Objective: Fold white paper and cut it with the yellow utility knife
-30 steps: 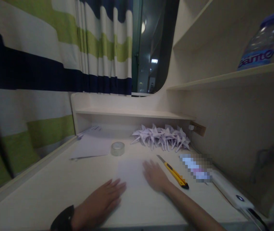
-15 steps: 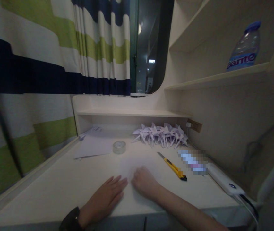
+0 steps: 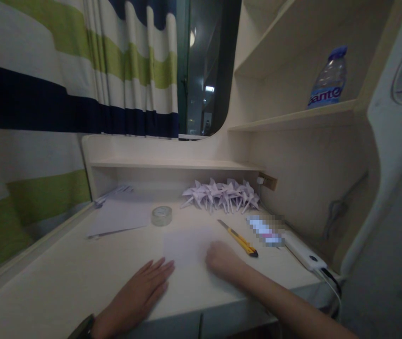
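While our left hand lies flat and released on the counter, fingers stretched toward the near left corner of the sheet, our right hand is drawn in and looks clenched at the sheet's right side. Blur softens it; nothing shows inside it, and we cannot tell whether it presses on the sheet's edge or sits just beside it. The sheet is pale against the counter, lying flat between and just beyond our hands.

What has just changed is the gap: half a second ago our right fist sat over the middle of the sheet, close to our left fingertips, and now it has moved off to the right, uncovering the paper between. We judge this to be a stroke across the sheet, with our left hand probably steadying it.

Against the earliest frame, our right hand has gone from spread fingers to a fist. Our view has swung right too, so everything sits farther left. The tape, knife, stack and pinwheels keep their places on the counter; the knife lies near our right hand, untouched.
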A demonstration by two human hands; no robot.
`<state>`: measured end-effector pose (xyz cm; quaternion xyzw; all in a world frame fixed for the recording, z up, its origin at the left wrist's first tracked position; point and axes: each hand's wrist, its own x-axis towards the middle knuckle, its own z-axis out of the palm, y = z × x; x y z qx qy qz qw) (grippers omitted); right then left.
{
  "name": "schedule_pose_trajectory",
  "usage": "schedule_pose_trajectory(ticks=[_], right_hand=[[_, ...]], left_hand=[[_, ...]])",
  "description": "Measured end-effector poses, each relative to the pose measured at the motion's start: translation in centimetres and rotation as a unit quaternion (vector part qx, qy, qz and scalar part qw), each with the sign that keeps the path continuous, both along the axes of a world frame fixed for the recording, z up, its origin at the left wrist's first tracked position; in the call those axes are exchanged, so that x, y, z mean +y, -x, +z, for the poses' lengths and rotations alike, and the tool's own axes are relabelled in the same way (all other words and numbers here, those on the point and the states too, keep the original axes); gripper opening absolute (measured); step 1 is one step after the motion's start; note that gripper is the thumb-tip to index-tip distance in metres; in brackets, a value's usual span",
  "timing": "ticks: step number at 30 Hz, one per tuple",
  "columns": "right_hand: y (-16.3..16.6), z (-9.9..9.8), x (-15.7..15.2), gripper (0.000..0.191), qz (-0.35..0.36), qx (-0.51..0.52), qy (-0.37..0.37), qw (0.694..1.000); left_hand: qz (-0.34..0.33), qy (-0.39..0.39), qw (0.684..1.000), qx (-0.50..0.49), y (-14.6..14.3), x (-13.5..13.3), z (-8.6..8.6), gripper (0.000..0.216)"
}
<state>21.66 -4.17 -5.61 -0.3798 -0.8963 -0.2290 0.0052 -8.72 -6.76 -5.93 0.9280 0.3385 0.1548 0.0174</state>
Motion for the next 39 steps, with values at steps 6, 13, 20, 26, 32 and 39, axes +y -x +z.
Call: schedule_pose_trajectory(ticks=[6,13,20,26,32,39], right_hand=[[-4.0,0.4,-0.5,0.017,-0.047,-0.019,0.013,0.999],[-7.1,1.9,-1.2,0.014,-0.132,-0.012,0.030,0.991],[-1.3,1.7,-3.6,0.037,-0.038,0.229,0.073,0.970],[1.5,0.4,-4.4,0.046,-0.015,0.250,0.186,0.950],[1.3,0.4,-4.3,0.045,-0.022,0.259,0.190,0.947],[1.4,0.4,-4.3,0.045,-0.024,0.270,0.192,0.943]], left_hand=[[0.002,0.003,1.000,0.012,0.1,-0.1,0.1,0.045],[0.010,0.012,0.999,0.032,-0.1,-0.2,0.6,0.045],[0.007,-0.013,1.000,0.021,0.0,0.1,-0.4,0.045],[-0.022,-0.026,0.999,0.007,-0.2,1.3,0.0,0.038],[0.008,0.009,1.000,0.012,-5.3,3.9,2.6,0.027],[0.035,0.053,0.995,0.083,-7.9,6.3,1.4,0.026]])
